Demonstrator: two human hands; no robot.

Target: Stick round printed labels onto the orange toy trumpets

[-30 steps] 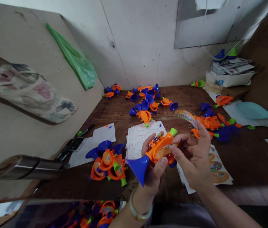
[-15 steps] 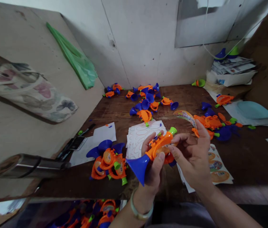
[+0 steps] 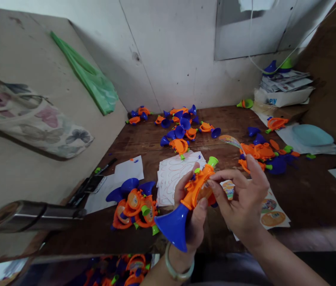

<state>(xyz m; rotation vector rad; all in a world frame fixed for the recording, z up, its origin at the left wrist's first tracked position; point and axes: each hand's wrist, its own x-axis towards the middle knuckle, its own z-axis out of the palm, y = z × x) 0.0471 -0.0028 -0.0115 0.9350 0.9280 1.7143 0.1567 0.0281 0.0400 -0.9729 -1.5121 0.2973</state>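
A toy trumpet (image 3: 199, 184) with orange body, blue bell and lime-green mouthpiece is in my left hand (image 3: 196, 222). The fingers wrap behind its body and the thumb lies along its near side. My right hand (image 3: 242, 202) pinches thumb and forefinger at an oval orange sticker (image 3: 206, 191) on the trumpet's flat side; the fingertips partly cover it. Another curved sticker (image 3: 230, 140) stands off a raised finger of that hand. Under the right hand, a sticker sheet (image 3: 275, 210) with printed ovals lies on the table, partly hidden.
Stickered trumpets (image 3: 136, 202) are piled at left, with more trumpets (image 3: 181, 129) at the back and orange parts (image 3: 257, 151) at right. Scribbled paper (image 3: 168, 171) lies centrally. A steel flask (image 3: 33, 214), blue dish (image 3: 312, 135) and paper stack (image 3: 283, 89) flank the table.
The trumpet has tilted steeper, its bell swinging down toward me. My right fingertips have stayed at its side, and the view has shifted slightly.
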